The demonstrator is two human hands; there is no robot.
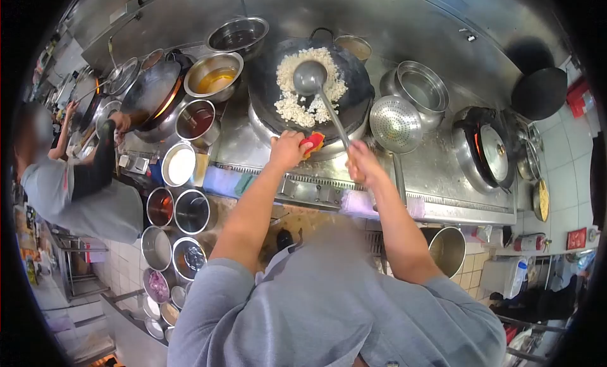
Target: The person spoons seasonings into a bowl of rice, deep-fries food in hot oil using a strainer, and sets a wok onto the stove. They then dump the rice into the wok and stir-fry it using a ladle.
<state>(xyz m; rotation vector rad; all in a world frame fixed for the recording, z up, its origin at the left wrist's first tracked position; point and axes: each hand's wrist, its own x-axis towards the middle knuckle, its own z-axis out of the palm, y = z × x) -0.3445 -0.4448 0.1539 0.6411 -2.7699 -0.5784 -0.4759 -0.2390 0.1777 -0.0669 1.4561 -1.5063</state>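
Observation:
Pale rice (293, 110) is spread in a ring inside the dark wok (353, 104) in front of me. My left hand (288, 150) is closed at the wok's near rim on a red and yellow cloth (312, 144); whatever lies under the cloth is hidden. In my right hand (365, 163) is the long handle of a ladle (310, 78), gripped near its end. The ladle's round bowl rests over the middle of the rice. To the right of the wok lies a perforated strainer (396, 124), its handle running toward me.
A metal pot (422, 87) stands behind the strainer. Left of the wok are a bowl of yellow oil (214, 78) and several sauce and ingredient containers (196, 121). Another person (82, 190) works at a flaming wok on the left. A lidded burner (492, 153) is at right.

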